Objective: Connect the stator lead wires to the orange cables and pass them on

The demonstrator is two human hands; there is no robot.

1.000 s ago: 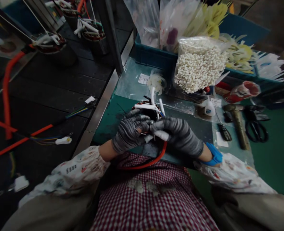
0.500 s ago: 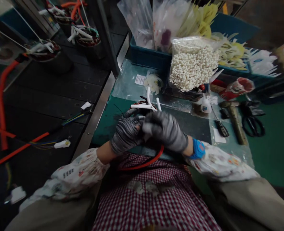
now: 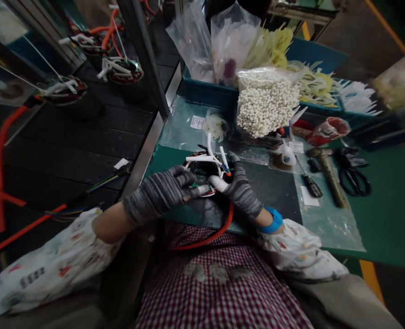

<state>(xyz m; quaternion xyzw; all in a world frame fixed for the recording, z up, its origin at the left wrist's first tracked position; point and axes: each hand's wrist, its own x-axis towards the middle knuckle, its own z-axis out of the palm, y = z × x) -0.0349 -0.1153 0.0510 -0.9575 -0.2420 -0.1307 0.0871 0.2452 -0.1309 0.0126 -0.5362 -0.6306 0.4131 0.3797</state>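
Both gloved hands meet over a round wound coil with white sleeved leads. The left hand pinches at its near rim, fingertips touching the right hand, which grips a white-sleeved lead. An orange cable curves below the grip. Beyond it stands a bag of white beads; right of it lie scissors.

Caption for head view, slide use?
Gloved left hand and right hand handle white-sleeved leads on a stator at a green bench.
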